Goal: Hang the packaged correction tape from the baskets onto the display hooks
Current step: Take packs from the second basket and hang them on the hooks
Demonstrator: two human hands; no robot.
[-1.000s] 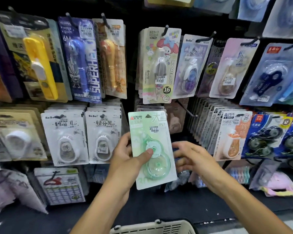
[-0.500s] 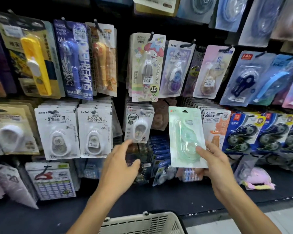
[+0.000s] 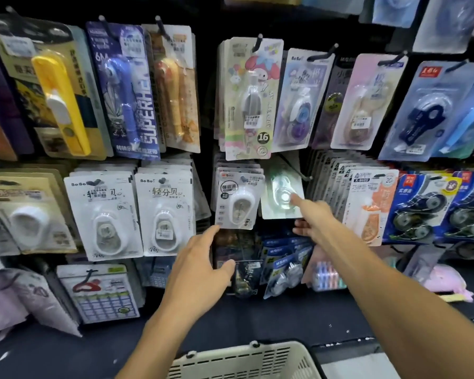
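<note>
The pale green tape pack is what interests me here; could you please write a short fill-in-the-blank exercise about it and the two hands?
1. The pale green tape pack is held up at the display by the ____ hand.
2. The left hand holds ____.
3. Directly left of the green pack hangs a pack with a ____ dispenser.
4. At the bottom edge shows the rim of a cream ____.

Missing words: right; nothing; white; basket

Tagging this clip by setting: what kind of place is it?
Likely a stationery shop aisle: carded correction tapes hang on display hooks, price stickers show, and a shopping basket sits below.
</note>
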